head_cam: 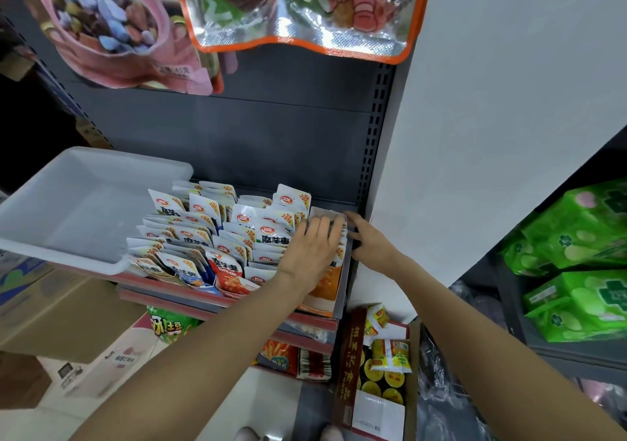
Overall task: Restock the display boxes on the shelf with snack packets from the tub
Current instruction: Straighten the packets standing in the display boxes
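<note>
A white plastic tub (78,203) rests on the left of the grey shelf (217,299), and I see nothing inside it. Beside it stand display boxes packed with upright white, blue, red and orange snack packets (217,237). My left hand (314,245) lies flat with straight fingers on the tops of the packets in the rightmost orange display box (324,291). My right hand (368,240) rests against the outer right side of that box near its back corner, fingers extended.
Hanging snack bags (298,9) dangle above the shelf. Lower shelves hold more snacks (295,359). A brown carton of yellow packets and cans (380,366) sits on the floor below. Green packages (576,260) fill a rack on the right. Cardboard boxes (51,311) stand at left.
</note>
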A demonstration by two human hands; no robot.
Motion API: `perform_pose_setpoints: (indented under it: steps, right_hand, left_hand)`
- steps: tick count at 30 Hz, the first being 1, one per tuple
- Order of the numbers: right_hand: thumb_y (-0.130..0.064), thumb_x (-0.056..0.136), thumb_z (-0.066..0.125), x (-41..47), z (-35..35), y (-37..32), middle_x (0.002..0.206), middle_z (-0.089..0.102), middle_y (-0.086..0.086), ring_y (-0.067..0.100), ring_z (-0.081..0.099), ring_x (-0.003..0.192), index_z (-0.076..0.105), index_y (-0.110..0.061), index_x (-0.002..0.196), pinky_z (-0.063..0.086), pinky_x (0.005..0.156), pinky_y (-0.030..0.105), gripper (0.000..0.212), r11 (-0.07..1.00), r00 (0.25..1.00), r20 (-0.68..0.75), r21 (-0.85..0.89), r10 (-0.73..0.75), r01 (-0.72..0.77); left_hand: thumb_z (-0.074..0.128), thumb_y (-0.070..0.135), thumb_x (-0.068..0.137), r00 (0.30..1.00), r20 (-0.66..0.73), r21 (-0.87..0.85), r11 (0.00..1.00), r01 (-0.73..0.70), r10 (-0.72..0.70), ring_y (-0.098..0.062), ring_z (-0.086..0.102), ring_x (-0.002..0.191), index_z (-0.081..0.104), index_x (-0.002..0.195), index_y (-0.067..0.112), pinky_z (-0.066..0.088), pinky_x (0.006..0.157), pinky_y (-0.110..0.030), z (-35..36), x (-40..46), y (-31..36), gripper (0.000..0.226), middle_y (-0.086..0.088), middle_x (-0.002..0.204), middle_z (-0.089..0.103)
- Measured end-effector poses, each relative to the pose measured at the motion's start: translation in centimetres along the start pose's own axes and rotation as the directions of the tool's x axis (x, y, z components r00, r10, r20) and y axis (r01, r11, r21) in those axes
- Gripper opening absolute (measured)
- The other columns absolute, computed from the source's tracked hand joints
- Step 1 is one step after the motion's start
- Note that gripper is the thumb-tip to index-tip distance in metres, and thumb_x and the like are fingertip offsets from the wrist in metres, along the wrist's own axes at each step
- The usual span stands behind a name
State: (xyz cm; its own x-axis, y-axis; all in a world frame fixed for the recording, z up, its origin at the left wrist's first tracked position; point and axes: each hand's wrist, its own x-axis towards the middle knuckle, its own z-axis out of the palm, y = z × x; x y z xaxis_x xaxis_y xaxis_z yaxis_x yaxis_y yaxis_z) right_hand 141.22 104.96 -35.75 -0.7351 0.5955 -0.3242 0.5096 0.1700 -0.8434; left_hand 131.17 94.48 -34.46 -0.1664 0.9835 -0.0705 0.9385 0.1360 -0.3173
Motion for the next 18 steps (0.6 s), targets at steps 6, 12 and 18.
perform_pose_setpoints:
  steps: [6,12,18]
  right_hand:
    - [0.013,0.084,0.05,0.1,-0.1,0.2,0.151,0.03,0.008,0.024,0.035,0.138,0.015,-0.012,0.149,0.041,0.103,0.034,0.078,0.999,1.0,0.021,0.044,0.016,-0.017]
    - [0.023,0.084,0.043,-1.4,0.3,0.1,0.147,0.031,-0.006,0.01,0.033,0.134,0.012,-0.015,0.149,0.047,0.087,0.017,0.081,0.939,0.999,0.047,0.342,0.012,-0.027]
    - [0.026,0.078,0.044,-2.3,1.5,0.4,0.132,0.035,-0.022,-0.004,0.036,0.125,0.018,-0.024,0.147,0.044,0.097,0.019,0.089,0.956,0.998,0.041,0.291,-0.057,0.042]
  left_hand:
    - [0.061,0.018,0.084,0.996,-0.087,-0.047,0.998,0.031,-0.035,-0.027,0.046,0.119,0.02,0.144,0.005,0.037,0.103,-0.036,-0.1,0.3,0.1,0.074,-0.014,0.13,0.045]
    - [0.056,0.005,0.088,0.996,-0.078,-0.133,0.99,-0.052,0.042,-0.028,0.0,0.146,-0.011,0.148,0.005,0.005,0.118,-0.035,0.4,-0.4,-0.7,0.089,-0.015,0.157,0.0]
    - [0.06,-0.004,0.083,0.997,0.066,-0.33,0.944,-0.014,0.037,-0.024,-0.009,0.146,-0.009,0.149,0.012,0.005,0.118,-0.035,-0.8,0.9,-1.0,0.097,-0.01,0.158,-0.01]
